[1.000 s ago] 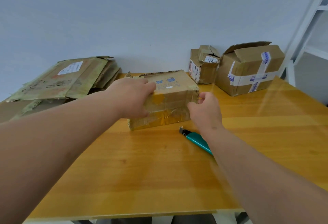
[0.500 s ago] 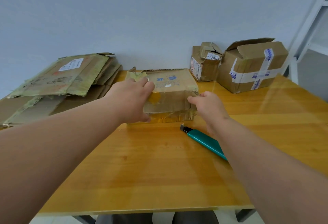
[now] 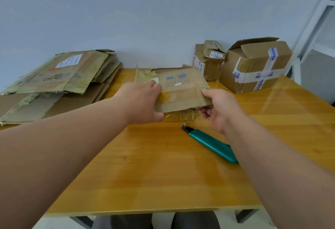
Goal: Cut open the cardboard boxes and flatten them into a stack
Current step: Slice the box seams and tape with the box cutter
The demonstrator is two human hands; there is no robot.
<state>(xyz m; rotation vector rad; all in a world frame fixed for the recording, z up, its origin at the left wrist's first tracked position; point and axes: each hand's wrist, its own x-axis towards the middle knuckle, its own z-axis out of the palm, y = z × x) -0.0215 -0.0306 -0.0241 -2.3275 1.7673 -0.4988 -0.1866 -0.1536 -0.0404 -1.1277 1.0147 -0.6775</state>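
Teal knife point(image 3: 213, 145), brown box point(image 3: 181, 90) with blue print, honey-yellow table point(image 3: 163, 174), grey-blue wall point(image 3: 145, 11)

A plain pale blue-grey wall point(image 3: 145, 11) is filling the far side of the scene. A glossy yellow wooden table point(image 3: 163, 174) is standing against it, catching soft reflections of light on its right part. A white metal frame point(image 3: 315, 20) is rising at the far right. A pale floor point(image 3: 226, 219) is showing beneath the table's near edge.

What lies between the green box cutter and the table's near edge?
Nothing: in the head view, only bare table shows between the box cutter and the near edge.
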